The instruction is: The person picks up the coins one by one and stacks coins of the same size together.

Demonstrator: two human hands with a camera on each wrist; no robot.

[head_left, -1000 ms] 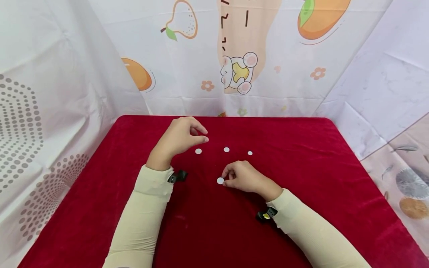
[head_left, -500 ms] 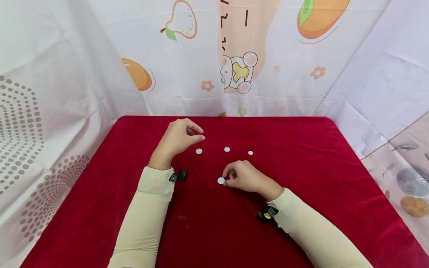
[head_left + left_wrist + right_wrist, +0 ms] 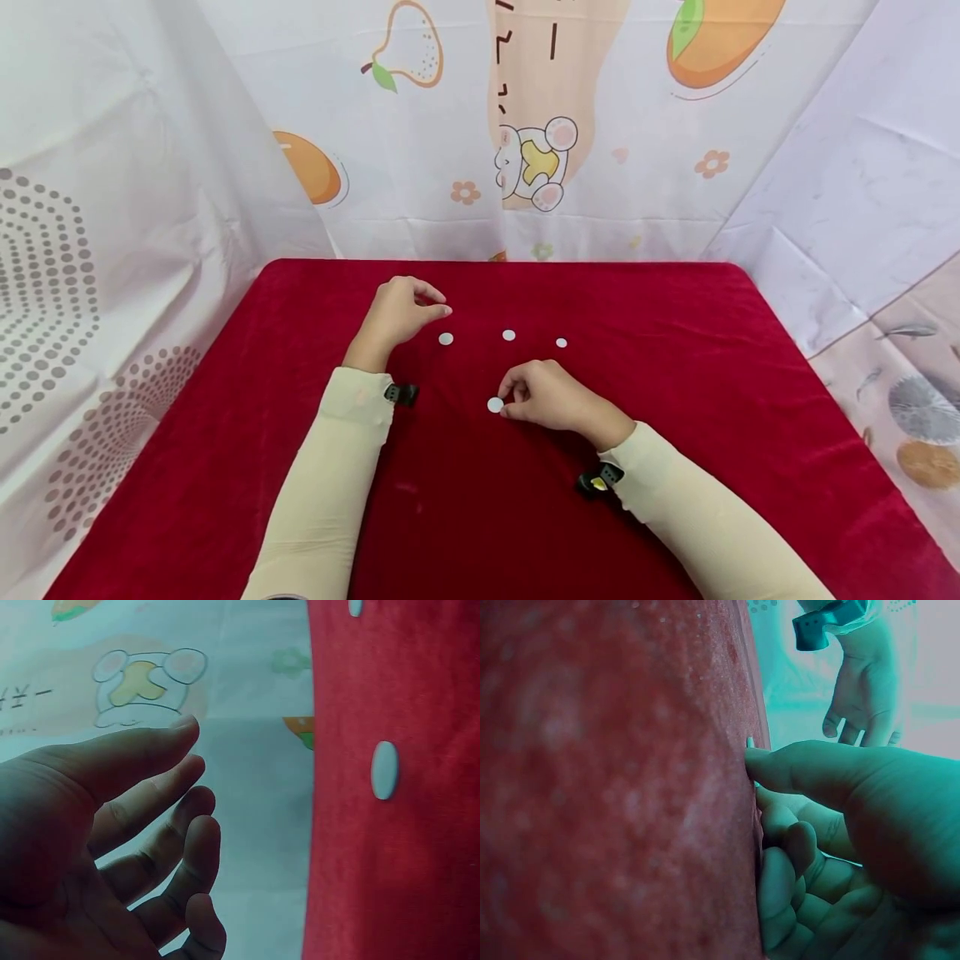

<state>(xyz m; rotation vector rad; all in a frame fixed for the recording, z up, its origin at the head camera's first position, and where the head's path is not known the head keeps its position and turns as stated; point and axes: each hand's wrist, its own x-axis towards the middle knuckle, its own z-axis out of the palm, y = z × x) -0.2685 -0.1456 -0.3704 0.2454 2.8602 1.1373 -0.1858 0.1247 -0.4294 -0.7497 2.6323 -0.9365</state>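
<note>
Thumb and forefinger of the right hand (image 3: pixel 551 396) pinched the edge of a white disc (image 3: pixel 494 405) that lay on the red cloth (image 3: pixel 450 500). Beyond it, three more discs (image 3: pixel 509 335) lay in a row. The left hand (image 3: pixel 393 315) hung above the cloth near the leftmost disc (image 3: pixel 446 339), its fingers loosely curved and its thumb apart from them.

White fruit-print curtain (image 3: pixel 420 150), red tablecloth (image 3: pixel 675 350), dotted curtain (image 3: pixel 45 267) at left

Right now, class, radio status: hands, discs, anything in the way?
Left hand raised, empty. Right hand fingertips gripping near white disc by its edge. Three farther discs lie apart. No obstruction seen.
</note>
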